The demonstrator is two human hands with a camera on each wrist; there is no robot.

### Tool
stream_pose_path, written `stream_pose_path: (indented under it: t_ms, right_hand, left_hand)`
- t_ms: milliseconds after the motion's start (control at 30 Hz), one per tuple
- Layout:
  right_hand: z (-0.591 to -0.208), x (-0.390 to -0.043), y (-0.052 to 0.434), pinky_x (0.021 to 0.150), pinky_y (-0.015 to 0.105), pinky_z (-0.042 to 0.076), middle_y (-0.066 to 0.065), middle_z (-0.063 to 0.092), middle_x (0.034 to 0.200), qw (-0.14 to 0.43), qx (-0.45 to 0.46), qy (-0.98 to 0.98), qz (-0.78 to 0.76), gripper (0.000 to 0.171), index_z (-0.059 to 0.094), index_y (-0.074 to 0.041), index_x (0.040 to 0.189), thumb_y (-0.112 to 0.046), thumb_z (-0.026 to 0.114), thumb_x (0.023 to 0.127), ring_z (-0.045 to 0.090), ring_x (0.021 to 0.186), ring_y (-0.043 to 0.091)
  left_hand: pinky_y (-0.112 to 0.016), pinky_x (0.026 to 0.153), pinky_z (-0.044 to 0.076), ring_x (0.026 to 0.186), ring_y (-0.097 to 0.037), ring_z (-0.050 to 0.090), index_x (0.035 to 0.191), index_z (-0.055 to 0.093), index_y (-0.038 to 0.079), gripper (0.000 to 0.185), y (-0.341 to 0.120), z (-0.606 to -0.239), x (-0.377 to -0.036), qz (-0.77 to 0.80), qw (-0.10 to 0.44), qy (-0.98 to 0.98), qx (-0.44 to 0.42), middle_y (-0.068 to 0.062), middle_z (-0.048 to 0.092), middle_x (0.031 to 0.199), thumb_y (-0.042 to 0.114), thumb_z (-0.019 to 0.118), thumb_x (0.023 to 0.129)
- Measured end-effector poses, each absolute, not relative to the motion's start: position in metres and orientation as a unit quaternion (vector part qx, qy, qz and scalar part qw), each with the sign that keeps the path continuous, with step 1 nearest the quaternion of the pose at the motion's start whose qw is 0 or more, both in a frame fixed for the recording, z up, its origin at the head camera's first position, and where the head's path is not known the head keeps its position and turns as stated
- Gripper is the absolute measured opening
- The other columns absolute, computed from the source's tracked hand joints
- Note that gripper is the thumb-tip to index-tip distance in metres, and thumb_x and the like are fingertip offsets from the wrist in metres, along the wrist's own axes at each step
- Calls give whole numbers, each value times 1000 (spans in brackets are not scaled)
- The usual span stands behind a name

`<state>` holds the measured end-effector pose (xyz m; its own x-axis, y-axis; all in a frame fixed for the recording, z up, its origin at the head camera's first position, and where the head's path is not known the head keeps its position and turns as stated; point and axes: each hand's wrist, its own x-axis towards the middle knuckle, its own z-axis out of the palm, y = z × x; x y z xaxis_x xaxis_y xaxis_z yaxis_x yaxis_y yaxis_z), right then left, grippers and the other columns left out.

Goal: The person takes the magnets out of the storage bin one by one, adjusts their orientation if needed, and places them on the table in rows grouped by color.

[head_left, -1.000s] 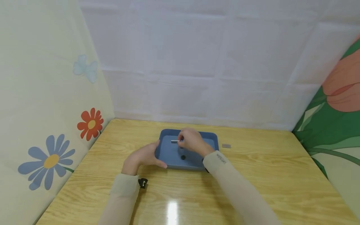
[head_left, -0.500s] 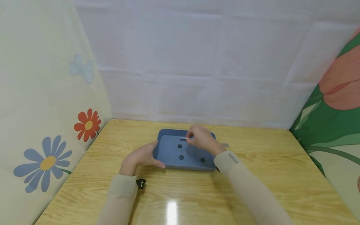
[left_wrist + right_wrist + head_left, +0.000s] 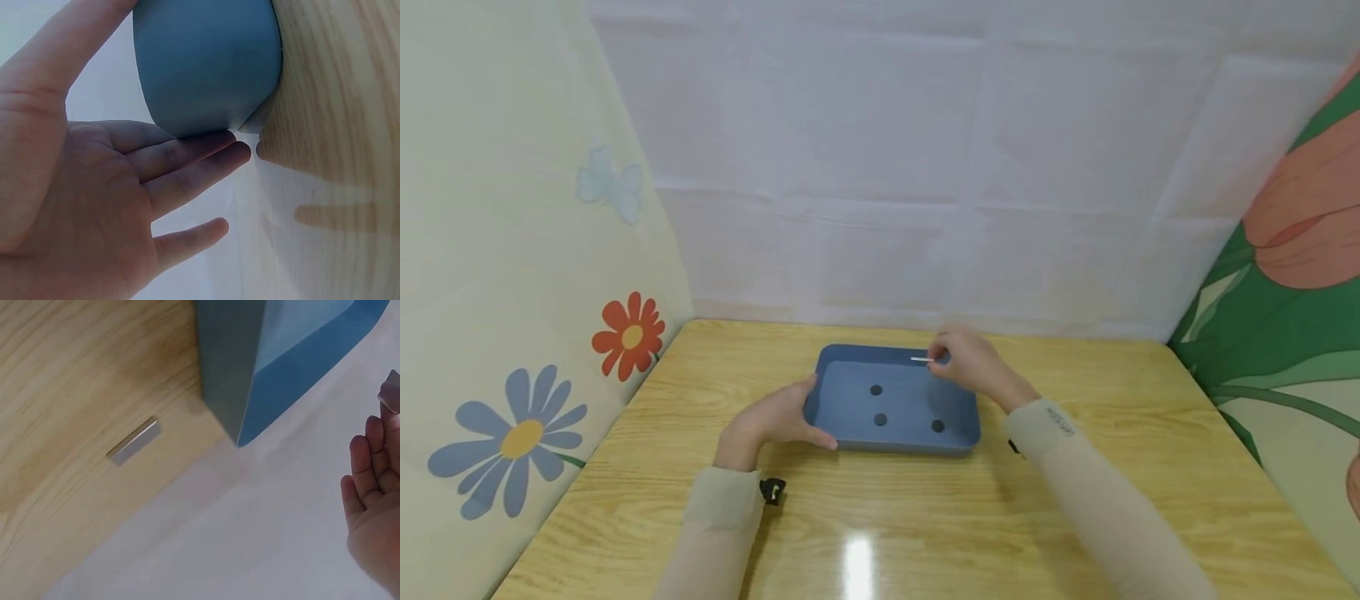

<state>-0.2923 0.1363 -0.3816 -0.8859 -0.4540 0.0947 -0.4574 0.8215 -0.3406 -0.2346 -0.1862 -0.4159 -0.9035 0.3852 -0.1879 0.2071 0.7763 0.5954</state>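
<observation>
A: Hands first. What do they hold?
B: Right hand (image 3: 972, 358): thumb and fingers pinch a thin strip (image 3: 919, 359), off the table, over the tray's far right part. Left hand (image 3: 778, 417): spread wide, straight fingers touching the left end of the blue tray (image 3: 844, 398), thumb at its near edge.
A: And farther out?
B: Three dark discs (image 3: 881, 419) lie apart inside the tray: two between the hands, one on the near side of the right hand. A second strip (image 3: 134, 442) lies on the wooden table (image 3: 850, 492), below the right wrist, just outside the tray.
A: Progress?
B: Partway, I judge. Discs lie inside; the pinched strip is not yet set down, the other is unheld.
</observation>
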Motion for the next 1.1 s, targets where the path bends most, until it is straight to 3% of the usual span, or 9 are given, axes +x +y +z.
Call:
stream_pose_path:
  t_ms: [467, 800, 1100]
  right_hand:
    - [-372, -294, 192, 88, 43, 58, 8, 69, 102, 17, 225, -956, 188, 8, 75, -10, 94, -18, 74, 96, 67, 100, 28]
    - [-370, -293, 212, 90, 46, 59, 9, 69, 104, 8, 209, -958, 198, 7, 75, -9, 95, -16, 73, 95, 67, 102, 31]
    - [-370, -293, 233, 89, 48, 58, 10, 70, 99, 33, 216, -956, 193, 5, 74, -8, 91, -12, 74, 93, 67, 98, 30]
  left_hand:
    - [-59, 126, 31, 155, -47, 28, 160, 9, -12, 138, -188, -417, -234, 289, 158, 934, 142, -31, 19, 168, 51, 93, 70]
    - [-60, 124, 32, 153, -48, 29, 159, 9, -14, 138, -190, -419, -235, 285, 153, 934, 149, -32, 20, 167, 50, 93, 71]
    - [-59, 125, 33, 153, -47, 32, 160, 9, -12, 139, -186, -419, -236, 285, 153, 934, 153, -31, 22, 167, 52, 93, 70]
